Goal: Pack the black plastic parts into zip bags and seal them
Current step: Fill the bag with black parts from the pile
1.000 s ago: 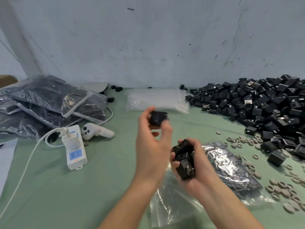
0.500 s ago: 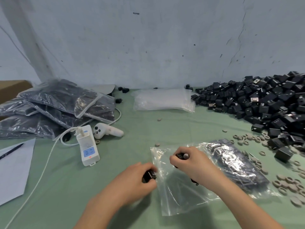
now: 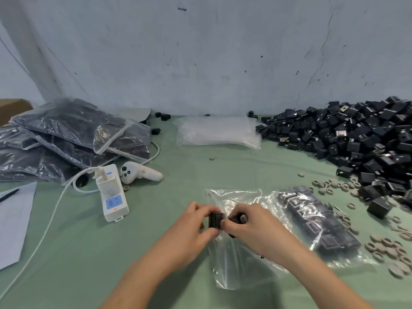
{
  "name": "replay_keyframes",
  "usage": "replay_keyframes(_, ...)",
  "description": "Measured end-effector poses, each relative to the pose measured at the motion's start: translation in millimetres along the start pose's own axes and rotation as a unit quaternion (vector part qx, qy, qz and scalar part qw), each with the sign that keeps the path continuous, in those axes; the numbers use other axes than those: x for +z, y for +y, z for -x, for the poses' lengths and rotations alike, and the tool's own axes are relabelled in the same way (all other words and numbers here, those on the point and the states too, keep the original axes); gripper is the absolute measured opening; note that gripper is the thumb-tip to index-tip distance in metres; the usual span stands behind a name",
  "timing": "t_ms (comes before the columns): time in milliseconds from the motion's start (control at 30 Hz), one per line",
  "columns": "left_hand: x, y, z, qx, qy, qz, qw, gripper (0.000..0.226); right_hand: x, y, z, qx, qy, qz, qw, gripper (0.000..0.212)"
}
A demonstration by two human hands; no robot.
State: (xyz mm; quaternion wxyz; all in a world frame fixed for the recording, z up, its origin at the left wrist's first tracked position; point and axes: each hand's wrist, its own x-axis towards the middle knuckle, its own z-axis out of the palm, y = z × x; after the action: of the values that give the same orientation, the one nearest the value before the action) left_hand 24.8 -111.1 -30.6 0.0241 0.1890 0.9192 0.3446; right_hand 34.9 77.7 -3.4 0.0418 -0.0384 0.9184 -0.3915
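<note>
Where the green table (image 3: 89, 264) meets the left edge of view, a sheet of paper (image 3: 15, 224) lies with a pen (image 3: 9, 195) on it. Behind the sheet, a heap of filled bags (image 3: 66, 139) sits beside a cardboard box (image 3: 11, 108). A white cable (image 3: 44, 230) runs up the cloth from the near left corner to a white power strip (image 3: 112, 195), and a white controller (image 3: 140, 173) lies just beside that. Bare cloth lies open between the power strip and the left hand (image 3: 189, 228), and along the near edge on that side. That hand pinches one black part (image 3: 215, 219) between thumb and curled fingers, at the left edge of a clear zip bag (image 3: 240, 268) lying flat on the table. The right hand (image 3: 256, 230), close against that part, is curled round a handful of parts (image 3: 236, 219) above the bag. A stack of empty bags (image 3: 218, 132) lies well behind the hands near the wall (image 3: 223, 52), with bare cloth between. Just right of the clear bag lies a packed bag (image 3: 318, 226) with loose grey rings (image 3: 383, 244) scattered near it. The pile of black parts (image 3: 356, 139) fills the right edge back to the wall.
</note>
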Motion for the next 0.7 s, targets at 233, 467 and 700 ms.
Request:
replay_keyframes(233, 7, 9, 3, 0.035, 0.042, -0.143, 0.988, 0.02, -1, -8, 5, -0.017, 0.014, -0.004, 1.0, 0.015)
replay_keyframes(467, -1, 5, 14, 0.07, 0.033, -0.137, 0.988, 0.017, -14, -16, 8, -0.035, -0.035, -0.096, 0.994, 0.014)
replay_keyframes(700, 5, 2, 13, 0.103, 0.009, -0.167, 0.98, 0.025, -50, -2, -4, -0.008, -0.023, -0.192, 0.981, 0.01)
